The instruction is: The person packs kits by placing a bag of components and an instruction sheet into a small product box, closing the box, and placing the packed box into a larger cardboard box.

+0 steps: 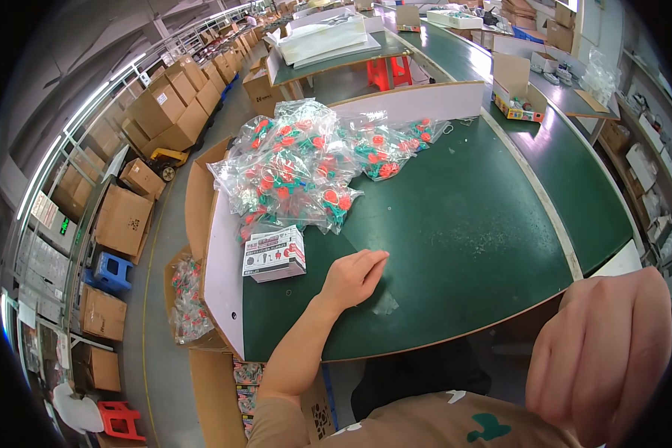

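My left hand (pixel 353 279) is over the green tabletop (pixel 455 224), thumb and fingers pressed together; whatever they pinch, if anything, does not show. A small clear plastic scrap (pixel 385 304) lies just below it. To its left sits a white printed box (pixel 274 254). Beyond that is a heap of clear plastic bags (pixel 299 164) with red and green parts inside. My right hand (pixel 601 355) is raised close to the camera at the right, beyond the table's front edge. Its back faces me and its fingers are curled, hiding anything inside.
A low white board (pixel 418 103) borders the table's back, another the left side. Cartons (pixel 187 299) stand against the left side, one holding more bagged parts. On the right runs a green conveyor (pixel 567 172) carrying an open display box (pixel 517 101). Stacked cartons (pixel 168 112) line the aisle.
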A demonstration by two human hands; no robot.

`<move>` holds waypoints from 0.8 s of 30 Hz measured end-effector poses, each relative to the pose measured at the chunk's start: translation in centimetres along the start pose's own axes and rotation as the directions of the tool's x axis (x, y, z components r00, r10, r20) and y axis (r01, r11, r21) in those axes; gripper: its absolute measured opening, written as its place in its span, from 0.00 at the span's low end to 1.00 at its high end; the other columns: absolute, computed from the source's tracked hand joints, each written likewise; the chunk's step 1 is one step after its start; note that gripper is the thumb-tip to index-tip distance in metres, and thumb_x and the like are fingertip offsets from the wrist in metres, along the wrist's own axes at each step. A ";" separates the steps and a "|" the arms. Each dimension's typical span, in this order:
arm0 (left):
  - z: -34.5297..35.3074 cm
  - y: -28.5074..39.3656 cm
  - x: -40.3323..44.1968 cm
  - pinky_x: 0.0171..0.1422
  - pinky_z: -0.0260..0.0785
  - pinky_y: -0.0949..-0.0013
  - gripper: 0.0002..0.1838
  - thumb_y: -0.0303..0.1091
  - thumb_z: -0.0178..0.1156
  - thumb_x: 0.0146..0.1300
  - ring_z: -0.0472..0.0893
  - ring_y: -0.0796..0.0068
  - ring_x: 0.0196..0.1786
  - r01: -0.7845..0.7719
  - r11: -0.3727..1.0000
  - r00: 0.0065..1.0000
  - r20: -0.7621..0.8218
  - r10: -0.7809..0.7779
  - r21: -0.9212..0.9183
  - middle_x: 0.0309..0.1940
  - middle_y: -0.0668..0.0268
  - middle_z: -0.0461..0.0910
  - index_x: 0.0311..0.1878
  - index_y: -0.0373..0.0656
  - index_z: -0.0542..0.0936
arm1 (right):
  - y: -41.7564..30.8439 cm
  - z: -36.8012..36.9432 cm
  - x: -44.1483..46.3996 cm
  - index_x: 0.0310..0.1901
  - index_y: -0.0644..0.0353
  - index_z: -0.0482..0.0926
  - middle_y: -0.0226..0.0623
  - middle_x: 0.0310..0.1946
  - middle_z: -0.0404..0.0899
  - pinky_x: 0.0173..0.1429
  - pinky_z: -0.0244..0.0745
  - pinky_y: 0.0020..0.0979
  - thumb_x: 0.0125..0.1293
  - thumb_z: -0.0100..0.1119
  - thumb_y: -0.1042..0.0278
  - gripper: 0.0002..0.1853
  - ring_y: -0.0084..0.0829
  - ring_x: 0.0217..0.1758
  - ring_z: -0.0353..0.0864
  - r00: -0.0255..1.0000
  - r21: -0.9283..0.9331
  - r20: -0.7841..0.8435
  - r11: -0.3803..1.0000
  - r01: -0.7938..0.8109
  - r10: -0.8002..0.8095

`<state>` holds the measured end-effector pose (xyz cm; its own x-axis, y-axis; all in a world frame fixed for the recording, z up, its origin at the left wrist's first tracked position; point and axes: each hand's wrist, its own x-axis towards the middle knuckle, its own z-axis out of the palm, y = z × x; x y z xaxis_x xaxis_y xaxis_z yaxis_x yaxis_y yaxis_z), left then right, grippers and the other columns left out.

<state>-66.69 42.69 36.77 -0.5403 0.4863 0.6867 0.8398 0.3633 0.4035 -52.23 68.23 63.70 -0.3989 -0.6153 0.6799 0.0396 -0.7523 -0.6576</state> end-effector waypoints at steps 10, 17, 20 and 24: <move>0.1 0.1 0.2 0.32 0.71 0.70 0.12 0.21 0.68 0.64 0.78 0.71 0.26 0.004 1.000 1.000 0.002 -0.004 0.007 0.34 0.69 0.86 0.50 0.43 0.84 | -0.4 -0.4 -1.5 0.37 0.77 0.83 0.57 0.25 0.78 0.21 0.64 0.34 0.72 0.57 0.88 0.06 0.38 0.15 0.61 1.000 0.021 0.004 0.999 0.029 -0.029; -0.3 0.1 -0.1 0.33 0.71 0.70 0.12 0.21 0.68 0.64 0.79 0.70 0.27 0.022 1.000 1.000 0.007 -0.022 0.014 0.35 0.70 0.86 0.50 0.43 0.84 | -0.3 -1.5 -2.3 0.38 0.76 0.84 0.55 0.24 0.78 0.20 0.62 0.32 0.71 0.57 0.89 0.06 0.34 0.14 0.60 0.999 0.059 0.008 0.997 0.043 -0.043; -0.6 0.1 -0.1 0.33 0.72 0.70 0.12 0.21 0.68 0.64 0.79 0.70 0.27 0.020 0.999 1.000 0.019 -0.020 0.031 0.35 0.70 0.86 0.50 0.43 0.84 | -0.2 -2.3 -2.6 0.38 0.76 0.84 0.55 0.24 0.78 0.19 0.62 0.32 0.70 0.57 0.89 0.06 0.33 0.14 0.59 0.999 0.061 0.011 0.997 0.049 -0.049; -0.3 0.0 -0.1 0.33 0.72 0.71 0.11 0.22 0.68 0.65 0.80 0.70 0.27 0.013 0.999 1.000 0.017 -0.014 0.036 0.35 0.70 0.87 0.50 0.43 0.85 | 0.1 -7.7 -5.0 0.39 0.69 0.83 0.32 0.25 0.74 0.23 0.61 0.24 0.73 0.59 0.75 0.06 0.20 0.19 0.63 0.957 -0.273 -0.281 0.962 -0.011 -0.069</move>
<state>-66.64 42.40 36.91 -0.5526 0.4947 0.6708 0.8302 0.3977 0.3906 -57.28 73.09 57.74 -0.6421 -0.4708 0.6050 -0.2080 -0.6526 -0.7286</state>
